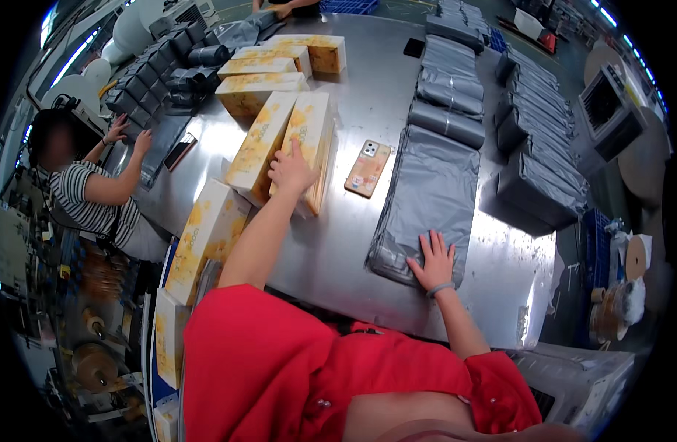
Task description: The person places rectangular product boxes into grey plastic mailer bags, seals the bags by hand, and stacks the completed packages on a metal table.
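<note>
Nearest the camera, the worker's red top (pixel 264 361) fills the lower foreground, with both bare forearms reaching onto the metal tabletop (pixel 346 269). At left, a co-worker in a striped shirt (pixel 84 188) sits or stands at the table's edge. Next come white cartons with yellow floral print (pixel 194 243), lined along the near-left edge, and toward the middle a pair set side by side on the tabletop. The right-hand floral carton (pixel 312 118) of that pair lies beneath the left hand (pixel 292 173), whose index finger extends along the printed face while the others curve toward the seam; the thumb is unclear, so whether it grips cannot be told. The carton is probably stiff, with smooth faces and dentable corners; its weight is uncertain, and opposite long sides should offer the surest hold. A smartphone (pixel 368 169) lies to its right. Beyond it, the flat stack of grey plastic bags (pixel 435 184) carries the right hand (pixel 433 265), palm down, fingers spread, clamped on nothing. Each bag is presumably light, limp and slippery, best lifted at an edge or corner. Grey bag bundles (pixel 545 177) stand in a row at far right.
</note>
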Demonstrator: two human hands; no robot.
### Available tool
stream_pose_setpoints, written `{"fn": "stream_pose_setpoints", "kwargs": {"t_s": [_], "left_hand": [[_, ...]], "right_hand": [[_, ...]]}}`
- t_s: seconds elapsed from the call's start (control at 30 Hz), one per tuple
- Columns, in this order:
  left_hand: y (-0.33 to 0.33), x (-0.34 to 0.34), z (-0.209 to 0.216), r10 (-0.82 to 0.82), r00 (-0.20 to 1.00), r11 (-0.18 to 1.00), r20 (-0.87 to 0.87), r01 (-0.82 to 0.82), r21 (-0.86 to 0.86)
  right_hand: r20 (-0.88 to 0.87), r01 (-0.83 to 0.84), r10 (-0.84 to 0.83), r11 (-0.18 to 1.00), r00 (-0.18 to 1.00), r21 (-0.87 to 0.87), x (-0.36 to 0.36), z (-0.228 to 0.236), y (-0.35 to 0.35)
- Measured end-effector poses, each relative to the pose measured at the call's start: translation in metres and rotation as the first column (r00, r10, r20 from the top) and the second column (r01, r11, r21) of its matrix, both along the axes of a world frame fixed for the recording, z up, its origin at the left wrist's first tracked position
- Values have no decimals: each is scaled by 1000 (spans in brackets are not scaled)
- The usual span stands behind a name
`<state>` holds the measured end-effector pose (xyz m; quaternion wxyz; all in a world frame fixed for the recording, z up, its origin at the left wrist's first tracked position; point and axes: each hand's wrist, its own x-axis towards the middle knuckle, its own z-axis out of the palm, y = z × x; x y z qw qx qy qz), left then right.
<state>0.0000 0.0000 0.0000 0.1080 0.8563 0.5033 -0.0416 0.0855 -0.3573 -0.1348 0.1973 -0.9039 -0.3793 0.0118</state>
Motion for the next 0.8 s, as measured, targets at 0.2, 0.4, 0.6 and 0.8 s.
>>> {"fn": "stream_pose_setpoints", "kwargs": {"t_s": [0.2, 0.4, 0.6, 0.8], "left_hand": [[3, -18, -3, 236, 599, 664, 766, 476, -577], [-151, -68, 31, 488, 539, 97, 687, 749, -656], [-191, -92, -55, -565, 734, 365, 376, 632, -684], [-193, -3, -113, -962, 232, 268, 145, 907, 326]], "right_hand": [[-129, 184, -140, 876, 982, 446, 3, 56, -46], [-454, 389, 29, 470, 891, 793, 57, 119, -54], [-660, 461, -68, 768, 748, 444, 25, 57, -80], [-783, 547, -29, 731, 622, 408, 4, 35, -108]]}}
